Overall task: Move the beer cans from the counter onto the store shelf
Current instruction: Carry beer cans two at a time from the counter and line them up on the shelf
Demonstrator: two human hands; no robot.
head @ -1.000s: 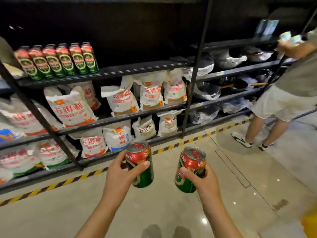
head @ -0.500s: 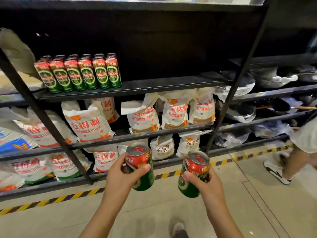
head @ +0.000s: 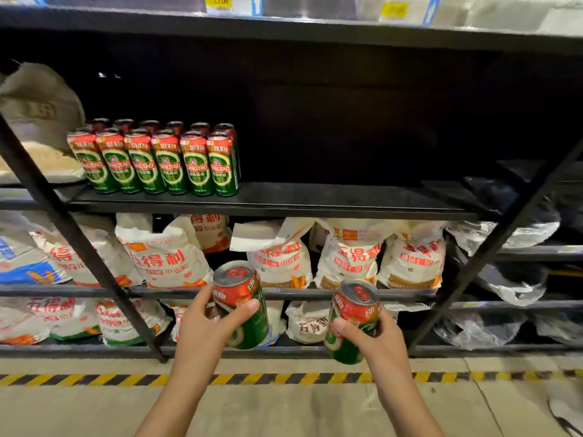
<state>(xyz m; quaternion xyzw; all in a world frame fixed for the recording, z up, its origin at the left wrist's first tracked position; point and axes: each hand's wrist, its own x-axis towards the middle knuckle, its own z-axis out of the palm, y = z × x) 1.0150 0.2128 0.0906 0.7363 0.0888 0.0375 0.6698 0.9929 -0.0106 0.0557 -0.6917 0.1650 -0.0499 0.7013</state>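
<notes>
Black metal store shelf [head: 315,200], concrete floor [head: 79,411] with hazard-striped tape [head: 94,380]. Shelved Tsingtao beer cans [head: 154,162] in two rows at far left of shelf board. Below, flour bags [head: 164,263], partly masked by diagonal brace [head: 79,241]. Left grip [head: 202,329] grasping left beer can [head: 241,302]; right grip [head: 378,342] grasping right beer can [head: 353,320], both mid-air before lower tiers. Bagged items at right indistinct.

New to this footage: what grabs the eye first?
Two red-and-green beer cans, one gripped in the left hand and one in the right hand, low and central. Next, the block of matching cans on the black shelf, upper left.
</notes>
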